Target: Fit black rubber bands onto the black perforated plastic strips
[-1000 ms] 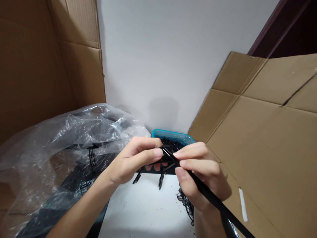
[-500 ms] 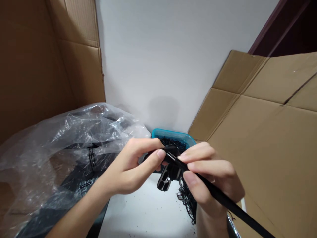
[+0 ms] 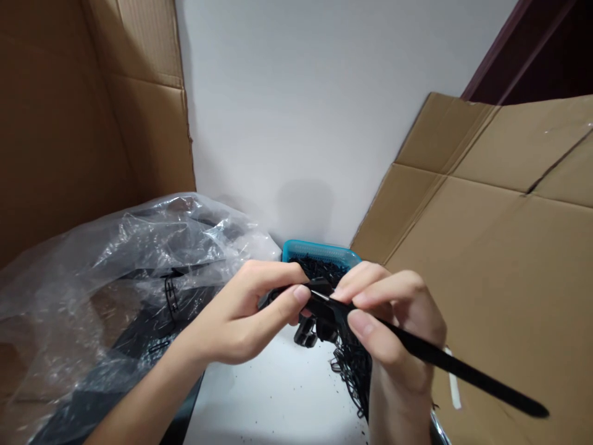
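Note:
My left hand (image 3: 259,312) is closed, pinching a small black plastic part (image 3: 319,285) between thumb and fingers; the hand hides much of it. In my right hand (image 3: 401,324) is a craft knife (image 3: 477,369) with a long black handle, gripped like a pen. Its narrow metal tip lies against the part, close to my left thumb. More black plastic pieces (image 3: 306,332) show just below the hands, and I cannot tell whether they join the held part.
Behind the hands stands a blue basket (image 3: 319,248) with black scraps. Thin black plastic offcuts (image 3: 349,377) are heaped on the white surface (image 3: 259,395), among dark specks. Clear plastic sheeting (image 3: 139,241) covers black items at left. Cardboard walls (image 3: 500,266) rise on both sides.
My right hand has shifted slightly left and turned, and the knife handle has swung up so that its end shows. My left hand stays almost still on the black part.

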`<state>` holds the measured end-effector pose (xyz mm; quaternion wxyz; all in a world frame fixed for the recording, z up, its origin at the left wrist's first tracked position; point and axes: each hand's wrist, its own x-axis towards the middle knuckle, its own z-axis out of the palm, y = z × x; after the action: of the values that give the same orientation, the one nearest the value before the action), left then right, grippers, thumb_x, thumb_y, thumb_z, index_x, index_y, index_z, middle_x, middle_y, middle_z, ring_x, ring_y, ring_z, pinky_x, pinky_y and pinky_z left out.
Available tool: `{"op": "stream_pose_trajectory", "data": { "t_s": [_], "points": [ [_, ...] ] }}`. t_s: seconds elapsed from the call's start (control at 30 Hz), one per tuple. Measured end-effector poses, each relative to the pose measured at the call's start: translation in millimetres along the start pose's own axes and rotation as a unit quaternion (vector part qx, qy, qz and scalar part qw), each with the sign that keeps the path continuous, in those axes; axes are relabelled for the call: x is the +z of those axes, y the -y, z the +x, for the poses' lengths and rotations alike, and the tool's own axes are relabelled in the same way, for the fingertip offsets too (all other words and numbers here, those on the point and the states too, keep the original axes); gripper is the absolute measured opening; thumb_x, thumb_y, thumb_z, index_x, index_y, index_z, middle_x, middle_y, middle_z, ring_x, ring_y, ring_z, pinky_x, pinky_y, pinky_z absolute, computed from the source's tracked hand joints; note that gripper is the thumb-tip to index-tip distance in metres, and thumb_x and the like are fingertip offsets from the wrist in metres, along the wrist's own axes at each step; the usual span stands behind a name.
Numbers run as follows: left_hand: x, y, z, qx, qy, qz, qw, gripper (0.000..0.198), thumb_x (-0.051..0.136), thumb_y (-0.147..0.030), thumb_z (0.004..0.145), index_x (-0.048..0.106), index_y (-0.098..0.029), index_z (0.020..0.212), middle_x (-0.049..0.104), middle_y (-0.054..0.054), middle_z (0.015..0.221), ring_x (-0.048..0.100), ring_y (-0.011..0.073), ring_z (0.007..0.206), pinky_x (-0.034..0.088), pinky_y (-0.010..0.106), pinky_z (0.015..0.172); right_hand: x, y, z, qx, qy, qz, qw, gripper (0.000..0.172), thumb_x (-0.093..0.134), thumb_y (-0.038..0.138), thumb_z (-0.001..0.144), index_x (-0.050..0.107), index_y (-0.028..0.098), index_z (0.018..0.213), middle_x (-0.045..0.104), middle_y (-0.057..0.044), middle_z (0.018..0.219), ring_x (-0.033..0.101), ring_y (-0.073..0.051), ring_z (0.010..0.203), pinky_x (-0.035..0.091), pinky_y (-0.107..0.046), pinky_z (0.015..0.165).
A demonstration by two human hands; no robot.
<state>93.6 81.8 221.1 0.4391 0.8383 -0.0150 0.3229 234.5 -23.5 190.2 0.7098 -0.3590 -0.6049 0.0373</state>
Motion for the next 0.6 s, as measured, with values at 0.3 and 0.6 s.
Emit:
{"op": "stream_pose_trajectory", "data": {
  "t_s": [0.3,0.6],
  "points": [
    [5.2,8,0,-0.088,0.033,-0.212,0.973,0.028,0.05,-0.028,0.088,0.053,-0.013,0.064,0.046,-0.003,0.053,0.038,0.0057,0.047,0.028,0.017,0.043,16,-24,14,0.193,0.008,0.423,0.885,0.006,0.061,0.016,0.069,0.057,0.021,0.069,0.062,0.005,0.062,0.054,-0.009,0.058,0.043,-0.021,0.056],
    [6.6,5,-2,-0.084,0.014,-0.218,0.972,0.025,0.053,-0.027,0.087,0.058,-0.013,0.066,0.046,-0.004,0.053,0.039,0.006,0.046,0.03,0.017,0.042,19,-25,15,0.192,0.04,0.44,0.876,0.009,0.058,0.022,0.069,0.049,0.021,0.066,0.045,0.006,0.052,0.042,-0.01,0.051,0.038,-0.02,0.047]
  ]
}}
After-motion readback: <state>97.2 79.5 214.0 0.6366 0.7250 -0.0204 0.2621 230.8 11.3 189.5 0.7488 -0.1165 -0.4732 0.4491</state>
